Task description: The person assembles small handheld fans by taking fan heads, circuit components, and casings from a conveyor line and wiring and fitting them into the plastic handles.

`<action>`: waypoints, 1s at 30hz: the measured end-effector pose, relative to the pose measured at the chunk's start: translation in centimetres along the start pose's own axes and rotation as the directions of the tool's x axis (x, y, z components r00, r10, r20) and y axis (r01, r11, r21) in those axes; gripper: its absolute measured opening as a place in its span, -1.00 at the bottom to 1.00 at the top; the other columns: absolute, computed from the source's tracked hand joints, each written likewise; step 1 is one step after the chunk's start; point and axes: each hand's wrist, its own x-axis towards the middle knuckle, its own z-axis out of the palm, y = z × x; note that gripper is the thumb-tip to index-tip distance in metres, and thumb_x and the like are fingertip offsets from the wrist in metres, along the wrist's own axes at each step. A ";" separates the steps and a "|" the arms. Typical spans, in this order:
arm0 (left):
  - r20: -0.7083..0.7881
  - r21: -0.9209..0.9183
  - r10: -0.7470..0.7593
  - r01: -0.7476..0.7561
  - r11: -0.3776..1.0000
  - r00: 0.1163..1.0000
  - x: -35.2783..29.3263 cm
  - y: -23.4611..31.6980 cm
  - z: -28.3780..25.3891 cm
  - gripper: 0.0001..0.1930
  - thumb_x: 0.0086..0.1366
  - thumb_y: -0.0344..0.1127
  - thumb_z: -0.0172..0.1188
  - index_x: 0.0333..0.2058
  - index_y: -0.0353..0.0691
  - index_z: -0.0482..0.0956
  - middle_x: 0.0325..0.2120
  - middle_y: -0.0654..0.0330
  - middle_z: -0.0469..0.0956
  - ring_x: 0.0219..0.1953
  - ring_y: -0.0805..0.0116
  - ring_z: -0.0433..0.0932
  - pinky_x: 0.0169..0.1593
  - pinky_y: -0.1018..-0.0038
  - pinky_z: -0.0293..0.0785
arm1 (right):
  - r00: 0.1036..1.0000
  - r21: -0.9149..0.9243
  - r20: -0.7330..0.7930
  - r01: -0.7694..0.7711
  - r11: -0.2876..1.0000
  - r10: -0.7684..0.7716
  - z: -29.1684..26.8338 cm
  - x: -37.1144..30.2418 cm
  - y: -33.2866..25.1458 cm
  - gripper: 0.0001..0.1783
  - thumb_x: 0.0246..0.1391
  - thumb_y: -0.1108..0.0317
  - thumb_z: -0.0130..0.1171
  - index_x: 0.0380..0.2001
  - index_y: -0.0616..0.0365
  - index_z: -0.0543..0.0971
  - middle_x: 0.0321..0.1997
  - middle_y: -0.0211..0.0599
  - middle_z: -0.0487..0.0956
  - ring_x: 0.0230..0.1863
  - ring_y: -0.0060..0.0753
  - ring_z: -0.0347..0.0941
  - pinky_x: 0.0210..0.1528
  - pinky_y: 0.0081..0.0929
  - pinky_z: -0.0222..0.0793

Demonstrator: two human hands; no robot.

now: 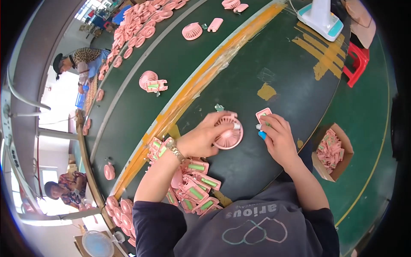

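Note:
My left hand (199,136) is closed around a round pink fan head (229,140) with radial ribs, held above the dark table. A small green part (219,107) shows just beyond its fingers. To the right, my right hand (279,141) pinches a pink handle shell (262,113) with something green in it; the fingers cover most of the shell. Something bright blue (262,135) covers the thumb tip. Beside my left forearm lies a heap of pink handle shells (195,192) fitted with green cylinders.
Past the orange-taped edge (184,95), a dark green belt carries fan parts (148,80) and a large pink pile (143,21). On the right are a carton (349,150) of pink pieces, a red stool (357,64) and a white-and-teal device (321,21). Two people (83,60) sit at far left.

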 end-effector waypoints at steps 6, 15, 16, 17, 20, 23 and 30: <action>-0.150 -0.496 -0.393 0.274 0.824 0.907 2.5 1.9 -3.6 -0.47 0.13 -0.19 0.40 0.03 -0.28 0.47 -0.05 0.07 0.54 0.00 0.22 0.52 0.06 0.28 0.46 | 0.998 0.192 -0.048 -0.032 0.981 0.042 -0.9 -0.4 1.5 -0.72 -0.13 0.61 0.18 -0.26 0.18 0.58 -0.14 -0.28 0.56 0.00 -0.16 0.41 0.03 -0.24 0.25; -0.203 -0.312 -0.511 0.439 0.842 0.835 5.6 -4.6 1.8 -0.81 0.23 -0.44 0.25 -0.20 -0.33 0.50 -0.39 0.25 0.53 -0.36 0.45 0.50 -0.27 0.47 0.49 | 0.999 -0.101 -0.008 0.051 0.994 -0.052 1.3 0.2 0.7 -0.84 -0.11 0.36 0.12 -0.45 0.21 0.55 -0.38 -0.09 0.48 -0.34 -0.14 0.43 -0.37 -0.27 0.34; -0.174 -0.384 -0.499 0.408 0.828 0.849 5.2 -4.0 1.2 -0.81 0.24 -0.47 0.25 -0.19 -0.31 0.48 -0.38 0.28 0.52 -0.33 0.49 0.49 -0.25 0.50 0.47 | 0.995 -0.126 0.003 0.100 0.987 -0.100 1.0 0.2 0.4 -0.81 -0.07 0.35 0.07 -0.43 0.24 0.56 -0.36 -0.10 0.47 -0.22 -0.16 0.44 -0.27 -0.28 0.35; -0.258 -0.444 -0.427 0.286 0.849 0.867 4.2 -5.3 1.5 -0.82 0.25 -0.51 0.21 -0.18 -0.30 0.46 -0.38 0.30 0.49 -0.29 0.51 0.47 -0.23 0.53 0.46 | 0.966 -0.219 -0.214 0.099 0.971 -0.146 1.4 -0.4 0.0 -0.76 -0.08 0.37 0.08 -0.34 0.27 0.58 -0.30 -0.09 0.48 -0.07 -0.18 0.40 -0.12 -0.31 0.33; -0.314 -0.608 -0.513 0.246 0.755 0.799 3.8 -3.5 1.9 -0.78 0.30 -0.47 0.20 -0.10 -0.25 0.43 -0.28 0.30 0.50 -0.21 0.47 0.50 -0.16 0.55 0.46 | 0.992 0.203 -0.092 -0.063 0.977 0.084 1.4 -1.3 0.4 -0.63 -0.13 0.49 0.16 -0.15 0.27 0.58 -0.21 -0.16 0.54 -0.01 -0.20 0.39 0.01 -0.33 0.27; -0.344 -0.725 -0.530 0.139 0.675 0.775 4.0 -2.7 2.4 -0.74 0.35 -0.43 0.17 -0.02 -0.24 0.40 -0.28 0.31 0.48 -0.28 0.52 0.46 -0.26 0.64 0.41 | 0.962 0.363 -0.149 -0.164 0.917 0.230 0.4 -1.6 0.5 -0.69 -0.12 0.55 0.12 -0.21 0.31 0.59 -0.31 -0.15 0.57 -0.13 -0.15 0.46 -0.04 -0.26 0.32; -0.502 -0.660 -0.491 0.051 0.749 0.712 0.3 0.2 0.7 -0.69 0.39 -0.35 0.12 0.04 -0.37 0.44 -0.46 0.43 0.32 -0.51 0.69 0.19 -0.47 0.68 0.09 | 0.950 0.774 -0.025 -0.179 0.607 0.312 1.2 0.1 -0.1 -0.88 -0.07 0.62 0.01 -0.52 0.37 0.55 -0.55 -0.12 0.53 -0.52 -0.14 0.57 -0.43 -0.28 0.47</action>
